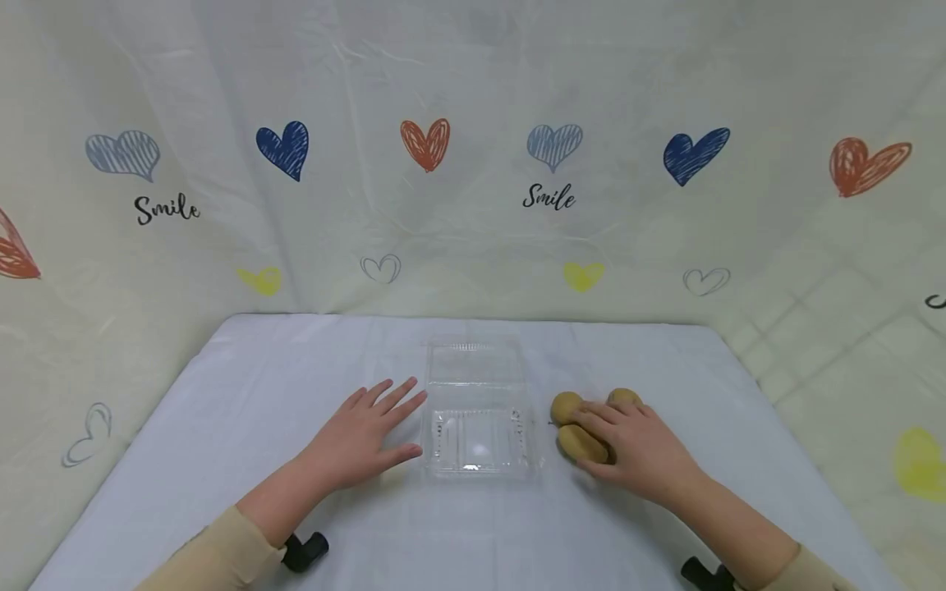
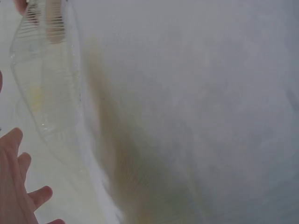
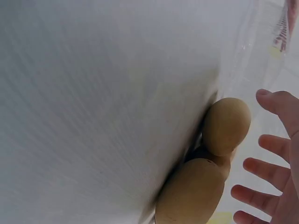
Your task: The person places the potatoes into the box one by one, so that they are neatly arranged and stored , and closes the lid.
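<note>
A clear plastic clamshell box lies with its lid folded back, in the middle of the white table. My left hand is just left of the box, fingers spread, holding nothing; its fingers also show in the left wrist view. To the right of the box, smooth yellow-brown oval fruits or potatoes lie close together, their exact kind unclear. My right hand is over them, hiding part of the group. In the right wrist view its fingers are extended beside two of these pieces.
The white cloth-covered table ends at a back edge against a pale curtain printed with hearts and "Smile". Dark wrist-worn devices sit at both sleeves.
</note>
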The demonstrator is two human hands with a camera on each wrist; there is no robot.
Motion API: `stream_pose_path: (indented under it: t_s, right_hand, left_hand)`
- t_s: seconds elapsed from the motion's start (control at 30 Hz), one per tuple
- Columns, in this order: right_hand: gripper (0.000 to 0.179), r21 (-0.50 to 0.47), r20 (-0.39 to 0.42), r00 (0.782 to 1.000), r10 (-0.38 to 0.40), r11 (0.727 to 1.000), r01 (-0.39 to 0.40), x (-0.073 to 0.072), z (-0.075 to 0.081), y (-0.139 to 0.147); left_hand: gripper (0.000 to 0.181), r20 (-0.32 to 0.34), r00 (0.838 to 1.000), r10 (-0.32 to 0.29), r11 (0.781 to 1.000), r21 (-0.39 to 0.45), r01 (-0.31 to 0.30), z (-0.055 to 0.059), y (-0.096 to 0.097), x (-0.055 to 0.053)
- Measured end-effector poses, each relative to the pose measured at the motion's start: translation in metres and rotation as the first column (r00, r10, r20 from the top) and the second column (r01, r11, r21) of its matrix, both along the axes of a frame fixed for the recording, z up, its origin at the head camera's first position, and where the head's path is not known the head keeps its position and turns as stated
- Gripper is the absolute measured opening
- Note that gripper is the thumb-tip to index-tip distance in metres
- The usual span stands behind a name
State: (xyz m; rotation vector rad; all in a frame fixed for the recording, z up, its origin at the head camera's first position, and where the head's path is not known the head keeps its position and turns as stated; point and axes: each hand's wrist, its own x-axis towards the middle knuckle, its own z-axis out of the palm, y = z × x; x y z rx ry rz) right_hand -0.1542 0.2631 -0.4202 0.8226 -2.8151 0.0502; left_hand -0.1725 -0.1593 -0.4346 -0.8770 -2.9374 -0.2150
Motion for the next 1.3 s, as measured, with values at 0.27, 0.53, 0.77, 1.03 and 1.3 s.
stream_pose_path:
  t_s: [0.27,0.53,0.77,1.03,1.3]
  right_hand:
    - [0.06,0.048,0.033,0.999,0.008,0.999,-0.01,-0.002,-0.004,-0.002]
    - [0.06,0.042,0.091,0.994,0.061,0.997,-0.066,-0.002,-0.008,-0.002]
    - [0.059,0.028,0.067,0.994,0.082,0.996,-0.084,-0.004,-0.012,-0.003]
    - [0.052,0.032,0.062,0.998,0.032,0.999,-0.034,-0.005,-0.013,-0.012]
    - [0.049,0.014,0.066,0.998,-0.02,1.0,0.019,-0.006,-0.014,-0.018]
  left_hand:
    - [0.08,0.062,0.998,-0.01,1.0,-0.006,0.011,-0.003,0.007,-0.003]
    - [0.081,0.107,0.994,-0.03,0.999,-0.038,0.034,-0.005,0.012,-0.002]
    - [0.083,0.121,0.992,-0.041,0.997,-0.056,0.049,-0.005,0.014,-0.001]
    - [0.085,0.117,0.992,-0.057,0.996,-0.058,0.064,-0.004,0.013,-0.002]
    - [0.084,0.116,0.992,-0.055,0.997,-0.047,0.06,-0.005,0.014,-0.003]
